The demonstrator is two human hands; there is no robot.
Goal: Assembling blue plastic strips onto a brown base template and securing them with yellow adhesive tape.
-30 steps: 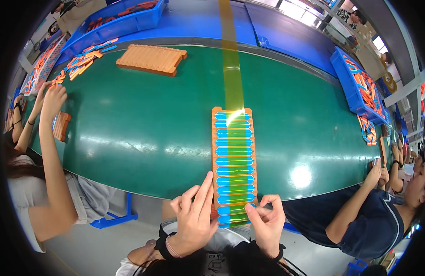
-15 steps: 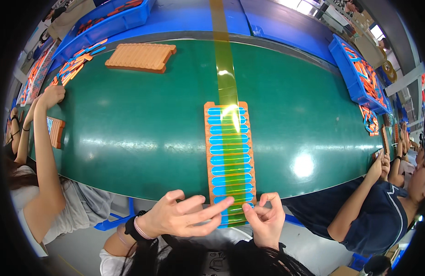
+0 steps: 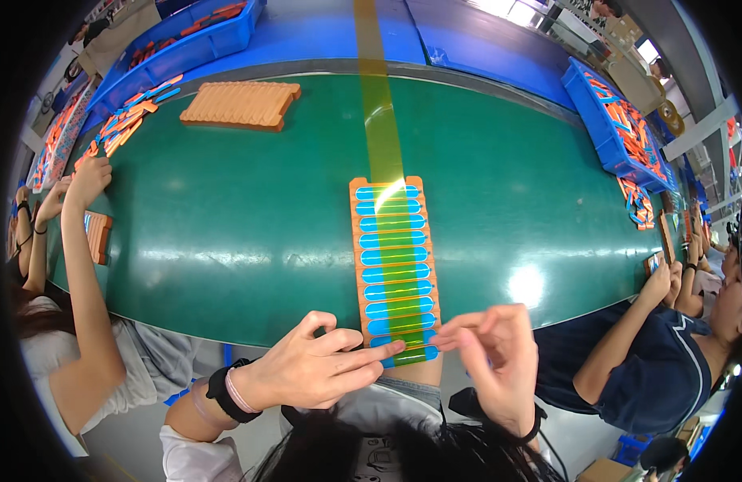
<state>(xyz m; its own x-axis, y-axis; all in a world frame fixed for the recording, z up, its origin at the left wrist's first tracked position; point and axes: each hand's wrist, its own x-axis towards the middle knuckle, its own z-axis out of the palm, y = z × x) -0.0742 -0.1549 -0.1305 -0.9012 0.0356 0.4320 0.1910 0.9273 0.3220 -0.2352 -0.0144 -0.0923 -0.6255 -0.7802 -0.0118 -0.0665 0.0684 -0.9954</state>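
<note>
A long orange-brown slotted holder [image 3: 432, 273] lies lengthwise in front of me, its near end by the table edge. Blue round-ended sticks [image 3: 372, 257] lie crosswise in its slots. Clear yellow tape [image 3: 384, 153] runs along the middle over the sticks and stretches away past the holder's far end. My left hand [image 3: 306, 365] is at the near left side, index finger stretched onto the tape, the other fingers partly bent and holding nothing. My right hand [image 3: 503, 365] is at the near right corner, its thumb apart from its bent fingers, fingertips beside the last sticks.
Another slotted holder [image 3: 241, 104] lies at the far left of the green table [image 3: 515, 185]. Blue bins of coloured sticks stand at the far left [image 3: 218, 40] and the right [image 3: 608, 136], loose sticks [image 3: 126, 120] nearby. People work on both sides.
My right hand has come out of its pinch at the tape's near end, spread its fingers and moved right. My left index finger stays on the tape.
</note>
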